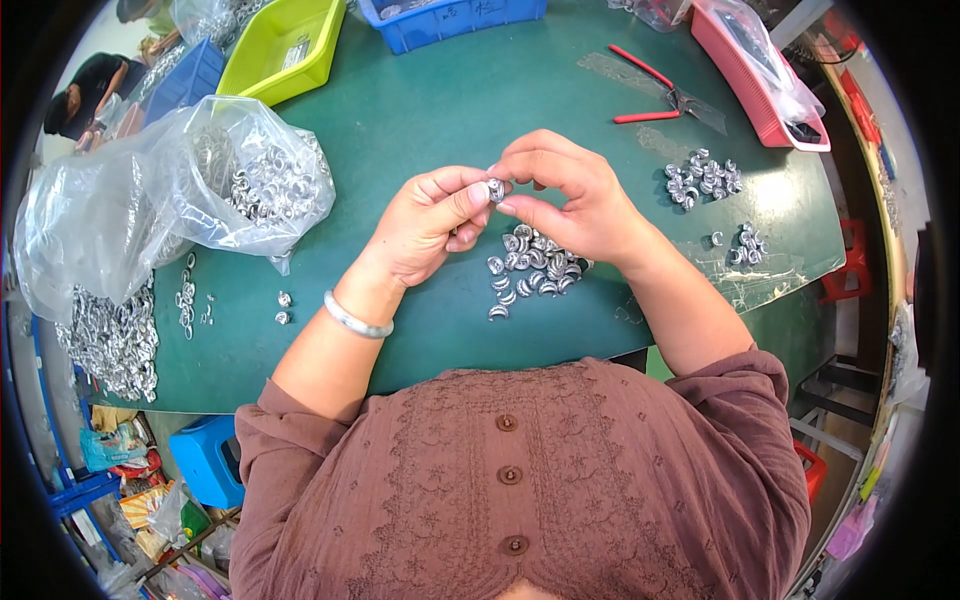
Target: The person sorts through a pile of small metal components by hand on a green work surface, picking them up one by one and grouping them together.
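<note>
Tabletop (430, 110) lay beneath left grip (430, 220) and right grip (585, 200), both closed near a heap of metal crescents (537, 262), pinching one small silvery piece (496, 189). Likely light, stiff and slick, it seemed best held by its edges.

Left hand (432, 225) and right hand (578, 195) meet over the green tabletop (450, 100), both pinching one small silver piece (496, 189); loose pile of curved parts (535, 262) just nearer the body. Clear bag (310, 195) of silver parts sits left, heap of silver links (115, 350) near it. Red-handled pliers (660, 72) lie upper right near pink basket (745, 85), two smaller clusters (703, 180) nearer the body.
</note>
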Action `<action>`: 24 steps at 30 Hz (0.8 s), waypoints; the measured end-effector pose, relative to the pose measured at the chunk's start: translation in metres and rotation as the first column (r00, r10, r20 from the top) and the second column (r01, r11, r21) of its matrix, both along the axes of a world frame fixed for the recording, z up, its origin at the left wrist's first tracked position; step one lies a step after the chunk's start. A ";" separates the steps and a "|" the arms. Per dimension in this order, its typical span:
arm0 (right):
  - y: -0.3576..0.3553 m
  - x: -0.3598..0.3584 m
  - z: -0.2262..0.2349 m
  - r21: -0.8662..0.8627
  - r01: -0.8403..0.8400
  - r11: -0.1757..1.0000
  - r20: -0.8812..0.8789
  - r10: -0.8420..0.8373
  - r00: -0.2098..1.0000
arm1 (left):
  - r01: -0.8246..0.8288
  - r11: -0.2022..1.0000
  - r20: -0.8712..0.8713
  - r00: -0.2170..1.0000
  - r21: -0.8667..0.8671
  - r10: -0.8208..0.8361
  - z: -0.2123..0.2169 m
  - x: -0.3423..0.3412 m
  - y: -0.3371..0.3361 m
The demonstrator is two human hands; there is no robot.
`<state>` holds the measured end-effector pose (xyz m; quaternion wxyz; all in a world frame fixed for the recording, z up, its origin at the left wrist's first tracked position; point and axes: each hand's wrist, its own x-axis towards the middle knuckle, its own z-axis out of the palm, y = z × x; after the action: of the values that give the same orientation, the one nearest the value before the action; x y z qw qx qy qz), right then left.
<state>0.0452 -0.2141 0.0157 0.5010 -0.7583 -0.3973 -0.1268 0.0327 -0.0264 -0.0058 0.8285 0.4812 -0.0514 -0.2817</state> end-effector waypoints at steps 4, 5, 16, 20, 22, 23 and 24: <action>0.000 -0.001 0.000 0.011 -0.002 1.000 -0.042 0.003 0.999 | -0.003 1.000 -0.001 1.000 0.008 0.003 0.001 0.000 0.000; 0.000 -0.001 0.000 0.011 -0.003 1.000 -0.042 0.003 0.999 | -0.003 1.000 -0.001 1.000 0.008 0.003 0.001 -0.001 -0.001; -0.001 0.000 -0.007 0.018 -0.042 0.999 -0.131 0.044 0.990 | -0.007 0.997 0.035 0.999 0.074 0.004 0.001 -0.003 -0.004; -0.001 0.000 -0.006 0.014 -0.041 0.999 -0.133 0.043 0.990 | -0.003 0.997 0.049 0.999 0.082 -0.001 0.004 -0.004 -0.005; -0.001 0.001 -0.006 0.011 -0.043 0.999 -0.119 0.044 0.992 | -0.008 0.997 0.031 1.000 0.079 0.006 0.005 -0.004 -0.005; -0.002 0.001 -0.006 0.011 -0.043 0.999 -0.118 0.044 0.992 | -0.008 0.997 0.031 1.000 0.079 0.006 0.005 -0.005 -0.006; -0.002 0.001 -0.007 0.010 -0.041 0.999 -0.115 0.042 0.992 | -0.015 0.997 0.022 1.000 0.077 0.014 0.005 -0.005 -0.006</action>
<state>0.0465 -0.2159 0.0085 0.5285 -0.7540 -0.3831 -0.0738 0.0278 -0.0326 -0.0006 0.8107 0.5163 -0.0458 -0.2723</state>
